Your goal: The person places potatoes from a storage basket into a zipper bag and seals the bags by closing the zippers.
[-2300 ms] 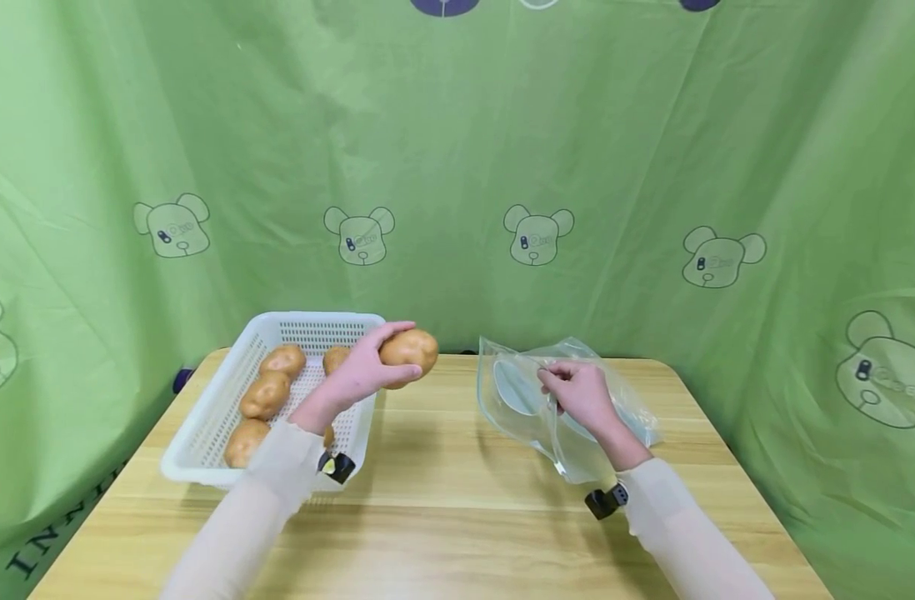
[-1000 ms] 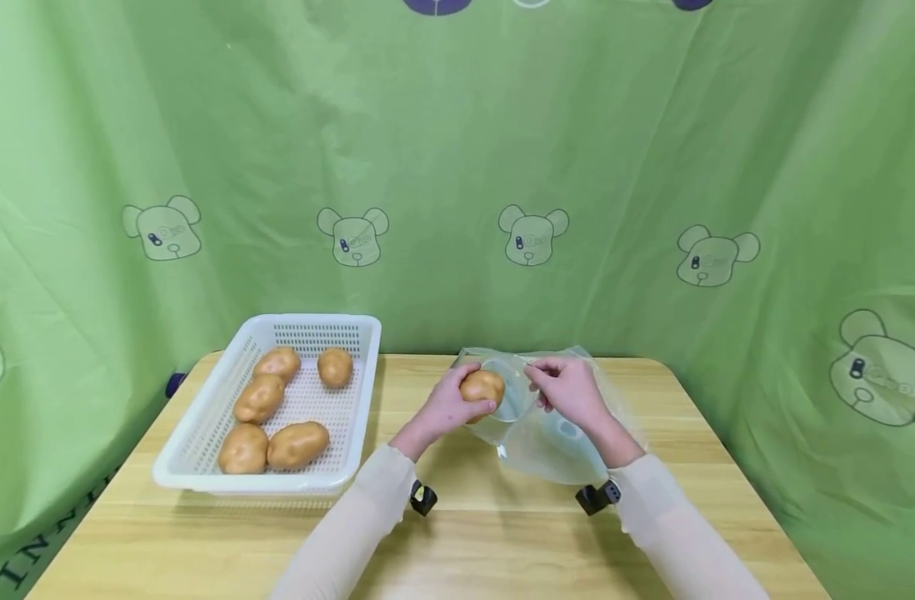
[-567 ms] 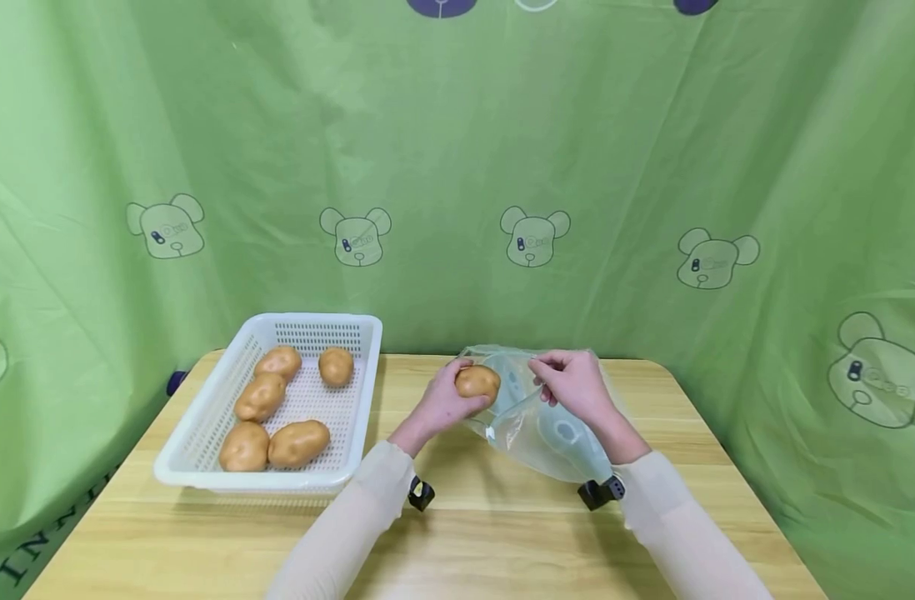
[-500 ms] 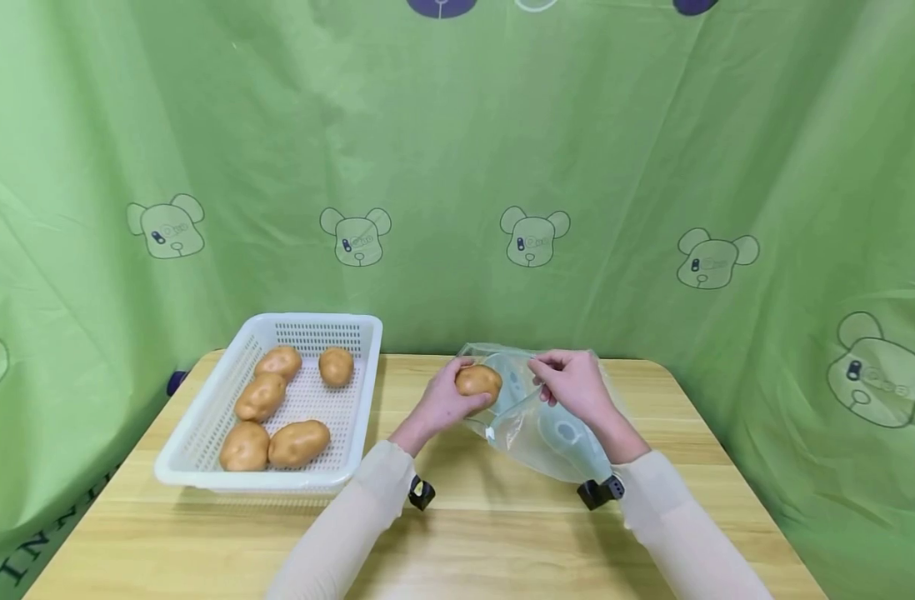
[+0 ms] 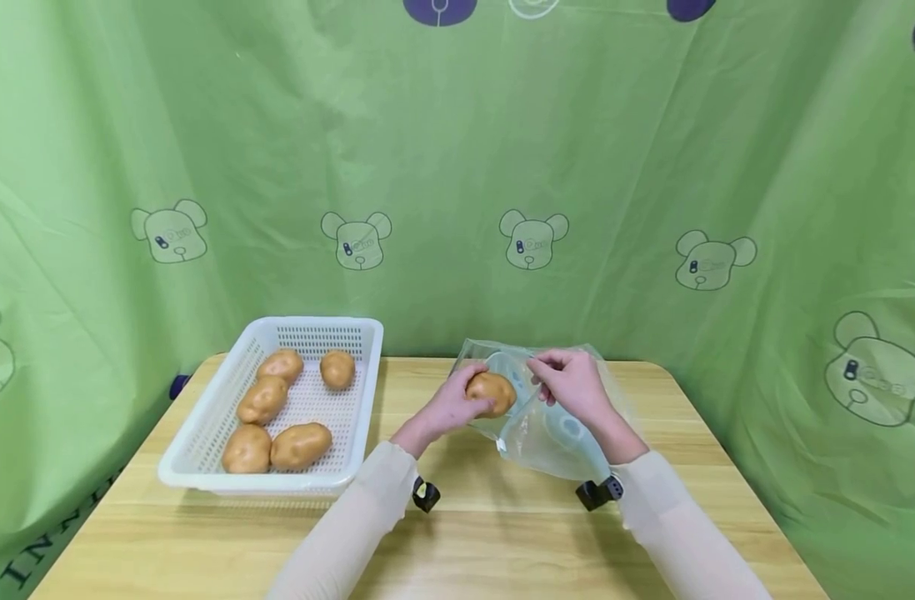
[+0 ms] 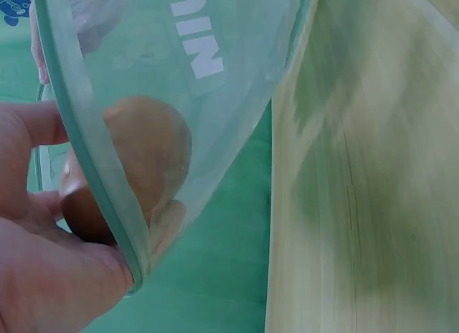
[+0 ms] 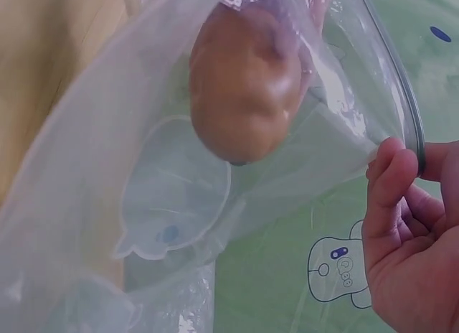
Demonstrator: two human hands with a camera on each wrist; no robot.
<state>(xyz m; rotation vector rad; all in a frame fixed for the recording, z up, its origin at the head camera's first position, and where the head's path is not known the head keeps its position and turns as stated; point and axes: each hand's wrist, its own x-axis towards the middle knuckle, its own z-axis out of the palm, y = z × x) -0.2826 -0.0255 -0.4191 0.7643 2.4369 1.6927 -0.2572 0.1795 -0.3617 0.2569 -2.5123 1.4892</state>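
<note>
A brown potato [image 5: 492,394] is gripped in my left hand [image 5: 450,405], thumb and fingers around its near end. In the left wrist view the potato [image 6: 147,150] shows through the clear plastic of a zip bag [image 6: 208,82], partly past the bag's rim. My right hand [image 5: 573,385] pinches the mouth edge of the bag [image 5: 536,442] and holds it up. From the right wrist view, the potato [image 7: 247,85] hangs inside the bag's opening, and the fingers [image 7: 391,175] of my right hand squeeze the sealing strip. Pale shapes are printed on the bag.
A white perforated basket [image 5: 377,333] stands on the left of the wooden table [image 5: 457,550], with several potatoes [image 5: 262,400] in it. A green curtain [image 5: 442,167] with bear prints hangs behind the table's far edge.
My left hand has carried the potato rightward from above the basket to the bag, most recently a little further into its mouth. The right hand keeps its pinch on the bag's edge.
</note>
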